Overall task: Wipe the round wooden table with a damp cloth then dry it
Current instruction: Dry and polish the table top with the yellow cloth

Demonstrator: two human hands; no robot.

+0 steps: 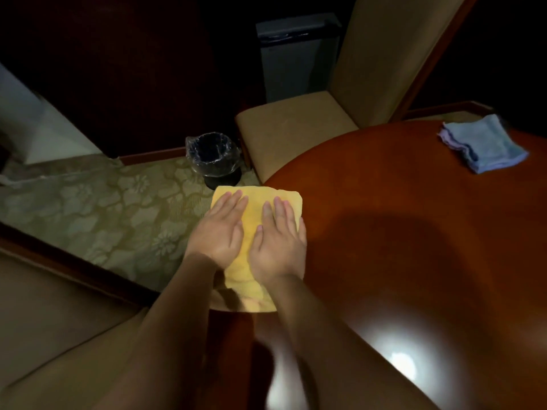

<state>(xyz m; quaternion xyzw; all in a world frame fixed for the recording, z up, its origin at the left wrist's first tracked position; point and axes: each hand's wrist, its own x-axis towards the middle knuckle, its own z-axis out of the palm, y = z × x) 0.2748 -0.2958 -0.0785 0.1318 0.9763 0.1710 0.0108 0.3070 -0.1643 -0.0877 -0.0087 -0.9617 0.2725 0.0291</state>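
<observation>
Head view, left hand (217,232) and right hand (278,239) flat, fingers straight, pressing yellow cloth (257,202) at table (384,202) edge

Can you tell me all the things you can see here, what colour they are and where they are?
Round wooden table: one, reddish brown, right side.
Yellow cloth: one, yellow, on the table's left edge, hanging partly over it.
Folded cloths: a small stack, blue with a purplish edge, far right of the table.
Chair: one, tan, behind the table.
Bin: one, black with a clear bag, on the floor left of the chair.
Carpet: patterned beige, on the floor at left.
Dark box: one, grey-black, behind the chair.
Left hand: one, flat on the yellow cloth.
Right hand: one, flat on the yellow cloth beside it.
</observation>
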